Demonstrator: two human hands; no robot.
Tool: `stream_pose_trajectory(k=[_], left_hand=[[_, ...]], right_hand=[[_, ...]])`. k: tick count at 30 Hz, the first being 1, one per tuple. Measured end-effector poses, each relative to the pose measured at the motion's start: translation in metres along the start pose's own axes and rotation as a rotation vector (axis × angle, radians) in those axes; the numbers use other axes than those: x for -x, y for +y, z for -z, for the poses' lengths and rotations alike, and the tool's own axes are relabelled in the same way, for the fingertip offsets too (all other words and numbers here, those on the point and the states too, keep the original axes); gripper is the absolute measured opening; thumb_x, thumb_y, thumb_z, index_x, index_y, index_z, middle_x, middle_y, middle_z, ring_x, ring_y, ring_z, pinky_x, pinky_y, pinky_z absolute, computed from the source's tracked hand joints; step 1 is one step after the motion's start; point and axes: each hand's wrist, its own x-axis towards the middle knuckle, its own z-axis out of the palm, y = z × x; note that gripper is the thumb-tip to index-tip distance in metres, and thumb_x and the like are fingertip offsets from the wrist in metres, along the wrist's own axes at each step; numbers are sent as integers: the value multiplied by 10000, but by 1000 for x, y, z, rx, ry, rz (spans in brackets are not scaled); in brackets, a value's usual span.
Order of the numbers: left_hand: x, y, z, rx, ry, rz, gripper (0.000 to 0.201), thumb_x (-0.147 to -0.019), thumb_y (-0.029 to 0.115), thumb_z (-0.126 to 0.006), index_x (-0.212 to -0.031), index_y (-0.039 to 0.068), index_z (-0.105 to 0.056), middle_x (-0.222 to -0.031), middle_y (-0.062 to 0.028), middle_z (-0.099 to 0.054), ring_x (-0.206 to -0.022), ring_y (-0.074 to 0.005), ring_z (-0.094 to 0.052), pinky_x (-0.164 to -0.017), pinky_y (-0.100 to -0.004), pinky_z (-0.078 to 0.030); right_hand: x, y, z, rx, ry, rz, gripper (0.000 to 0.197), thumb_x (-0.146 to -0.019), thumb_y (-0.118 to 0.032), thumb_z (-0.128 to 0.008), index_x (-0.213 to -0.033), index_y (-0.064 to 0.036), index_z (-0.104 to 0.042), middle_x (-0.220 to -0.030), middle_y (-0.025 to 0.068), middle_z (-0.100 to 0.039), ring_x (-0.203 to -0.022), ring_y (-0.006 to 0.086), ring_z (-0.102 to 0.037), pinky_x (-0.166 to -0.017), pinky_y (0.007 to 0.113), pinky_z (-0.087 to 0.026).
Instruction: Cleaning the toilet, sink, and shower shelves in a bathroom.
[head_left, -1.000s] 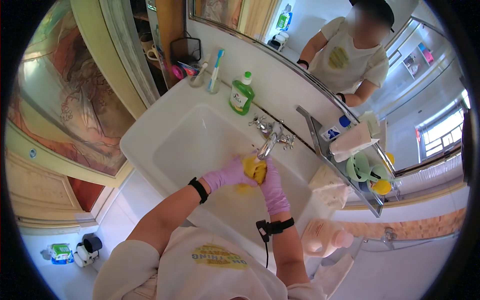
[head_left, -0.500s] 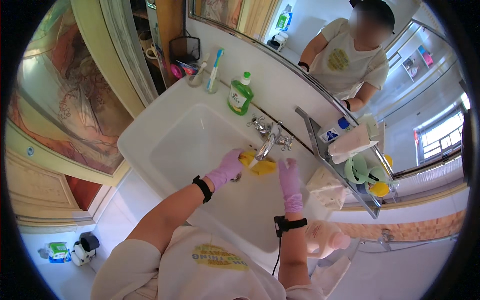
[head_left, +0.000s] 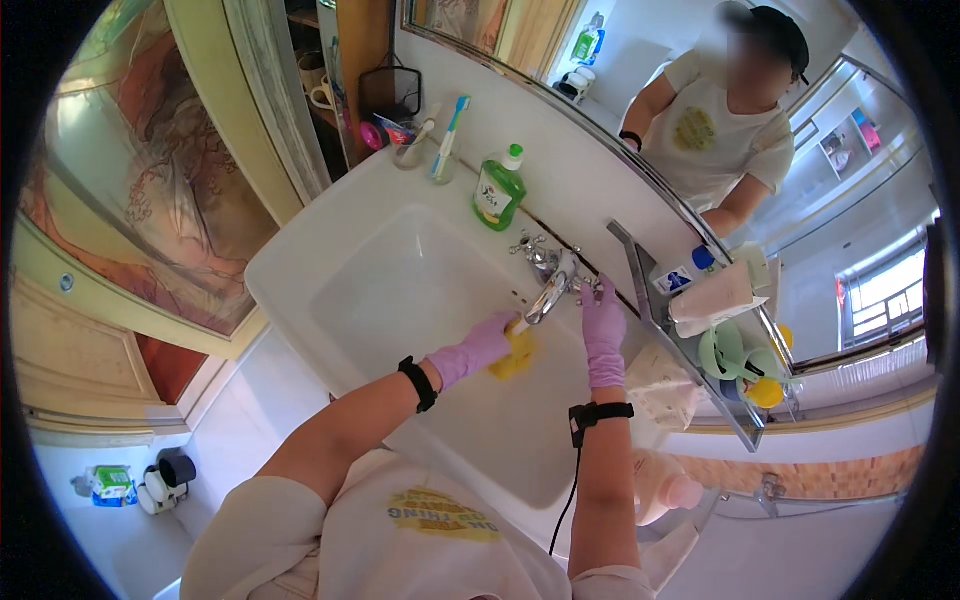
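Note:
My left hand (head_left: 484, 346), in a pink glove, is closed on a yellow cloth (head_left: 514, 360) that hangs under the spout of the chrome faucet (head_left: 552, 298). The cloth's lower part droops over the white sink basin (head_left: 370, 290). My right hand (head_left: 603, 330), gloved the same way, has its fingers around the faucet's right cross-shaped tap handle (head_left: 590, 287), largely covering it. Black bands circle both wrists.
A green bottle (head_left: 498, 190) stands on the sink's back ledge, beside cups with toothbrushes (head_left: 450, 140). To the right, a metal shelf (head_left: 650, 300) juts from the wall, carrying a tube and green cups. A pale pink jug (head_left: 665, 488) stands right of the sink.
My right hand has moved from beside the spout up to the right tap handle and closed on it. The cloth, stretched sideways before, now hangs down from my left hand.

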Motion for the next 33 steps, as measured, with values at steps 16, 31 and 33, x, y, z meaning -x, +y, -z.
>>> stream_pose_trajectory(k=[16, 31, 33], left_hand=[[-11, -17, 11, 358, -96, -134, 518, -665, -54, -455, -1177, 17, -489, -1046, -115, -583, -980, -254, -568, -894, -355, -453], [-19, -47, 56, 657, 23, -87, 458, -937, 404, -415, -1087, 5, -585, -978, -104, -638, -817, -186, -611, -790, -334, -493], [-8, -46, 57, 577, 130, -63, 518, -942, 456, -377, -1096, 8, -587, -990, -105, -639, -825, -198, -613, -795, -336, -491]], right_hand=[[32, 4, -7, -1017, -408, -584, 670, -892, -568, -420, -1291, -30, -410, -1107, 155, -606, -843, 177, -627, -662, 283, -459], [134, -75, -43, -1654, -1062, -784, 209, -847, -226, -629, -965, -84, -532, -728, -13, -460, -618, 85, -437, -555, 227, -397], [130, -83, -31, -2099, -1223, -929, 178, -866, -250, -593, -829, -100, -504, -610, -41, -350, -492, 68, -337, -453, 194, -315]])
